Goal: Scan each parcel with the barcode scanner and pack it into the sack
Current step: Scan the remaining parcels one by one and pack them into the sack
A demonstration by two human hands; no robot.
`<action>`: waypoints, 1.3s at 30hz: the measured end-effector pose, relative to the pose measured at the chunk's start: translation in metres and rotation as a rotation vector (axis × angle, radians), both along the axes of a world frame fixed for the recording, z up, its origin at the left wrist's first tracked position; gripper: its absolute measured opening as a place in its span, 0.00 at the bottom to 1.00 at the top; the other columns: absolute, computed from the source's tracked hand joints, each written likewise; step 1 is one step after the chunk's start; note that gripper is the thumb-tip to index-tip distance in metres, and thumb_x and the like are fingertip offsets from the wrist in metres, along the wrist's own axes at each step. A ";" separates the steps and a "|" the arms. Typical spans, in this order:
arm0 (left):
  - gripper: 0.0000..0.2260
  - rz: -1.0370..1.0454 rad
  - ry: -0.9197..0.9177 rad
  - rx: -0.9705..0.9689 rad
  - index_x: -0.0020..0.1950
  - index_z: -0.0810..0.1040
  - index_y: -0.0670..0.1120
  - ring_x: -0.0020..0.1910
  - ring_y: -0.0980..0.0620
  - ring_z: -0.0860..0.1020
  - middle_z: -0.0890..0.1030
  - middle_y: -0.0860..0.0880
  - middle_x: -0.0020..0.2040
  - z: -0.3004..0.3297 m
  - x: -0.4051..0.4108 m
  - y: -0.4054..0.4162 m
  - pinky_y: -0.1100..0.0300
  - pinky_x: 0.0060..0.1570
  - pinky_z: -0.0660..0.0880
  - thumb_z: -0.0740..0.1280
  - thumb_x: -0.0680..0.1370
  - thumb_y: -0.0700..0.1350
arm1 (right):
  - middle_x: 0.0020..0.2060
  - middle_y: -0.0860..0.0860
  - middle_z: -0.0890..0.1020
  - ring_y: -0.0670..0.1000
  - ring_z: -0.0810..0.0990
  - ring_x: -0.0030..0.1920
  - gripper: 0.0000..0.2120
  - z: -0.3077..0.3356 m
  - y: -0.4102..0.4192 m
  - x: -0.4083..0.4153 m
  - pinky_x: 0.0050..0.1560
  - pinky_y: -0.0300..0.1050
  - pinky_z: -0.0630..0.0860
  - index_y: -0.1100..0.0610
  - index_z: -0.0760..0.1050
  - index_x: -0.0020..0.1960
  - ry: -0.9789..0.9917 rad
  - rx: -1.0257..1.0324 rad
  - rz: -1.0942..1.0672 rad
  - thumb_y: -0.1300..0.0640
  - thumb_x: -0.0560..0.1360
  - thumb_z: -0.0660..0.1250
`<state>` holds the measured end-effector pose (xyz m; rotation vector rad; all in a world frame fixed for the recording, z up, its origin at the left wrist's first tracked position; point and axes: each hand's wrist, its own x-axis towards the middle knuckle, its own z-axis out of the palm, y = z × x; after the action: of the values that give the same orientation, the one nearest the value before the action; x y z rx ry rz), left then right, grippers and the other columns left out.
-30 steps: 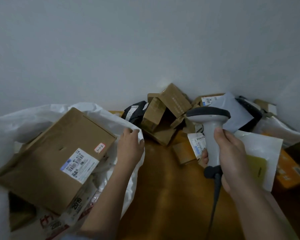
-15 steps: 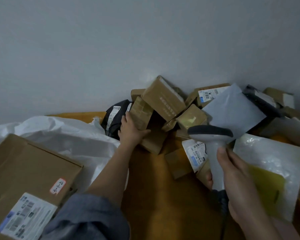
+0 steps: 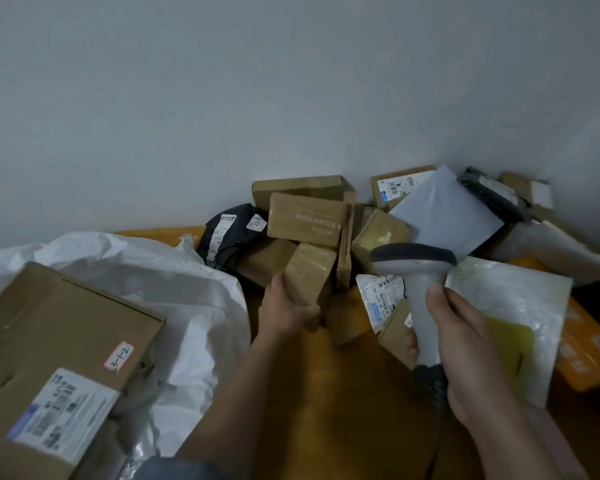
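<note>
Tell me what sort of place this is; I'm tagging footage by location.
Probably a small parcel-sorting corner: a pile of labelled parcels lies against a bare wall, a white sack holds a box, and the right hand grips a barcode scanner.

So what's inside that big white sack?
A large brown cardboard box with a printed label lies in the crumpled white plastic sack, along with some packaging just below the box. Anything deeper is hidden by the box and the sack's folds.

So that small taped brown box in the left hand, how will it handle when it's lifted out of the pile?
The small taped box probably stays stiff, since its cardboard faces look flat. It seems light, as the left hand alone grips it. Its glossy tape may be a bit slippery.
</note>
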<state>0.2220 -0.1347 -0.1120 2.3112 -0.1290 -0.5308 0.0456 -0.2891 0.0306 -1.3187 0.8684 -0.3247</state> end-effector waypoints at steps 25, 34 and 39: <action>0.43 -0.404 -0.994 -0.201 0.73 0.61 0.57 0.78 0.48 0.50 0.57 0.45 0.73 0.093 -0.144 0.034 0.50 0.63 0.70 0.80 0.65 0.40 | 0.34 0.52 0.84 0.50 0.82 0.32 0.28 0.034 0.020 -0.080 0.31 0.44 0.78 0.52 0.74 0.53 -0.067 -0.031 -0.087 0.32 0.64 0.71; 0.28 -0.532 -1.337 -0.147 0.71 0.66 0.53 0.76 0.37 0.57 0.62 0.41 0.69 0.111 -0.161 0.034 0.44 0.64 0.72 0.72 0.74 0.41 | 0.48 0.54 0.84 0.51 0.81 0.41 0.33 0.036 0.017 -0.090 0.32 0.42 0.74 0.59 0.71 0.63 -0.135 0.019 -0.121 0.42 0.66 0.77; 0.42 -0.140 -0.923 -0.400 0.75 0.58 0.53 0.71 0.47 0.64 0.59 0.48 0.71 0.130 -0.174 0.026 0.63 0.65 0.71 0.79 0.67 0.48 | 0.47 0.48 0.82 0.45 0.82 0.43 0.30 0.040 0.020 -0.092 0.30 0.37 0.75 0.55 0.69 0.63 -0.204 0.107 -0.233 0.46 0.68 0.77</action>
<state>0.0482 -0.1087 0.0179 1.9785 -0.7612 0.4973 -0.0466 -0.2696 0.0707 -1.0668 0.8551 -0.5775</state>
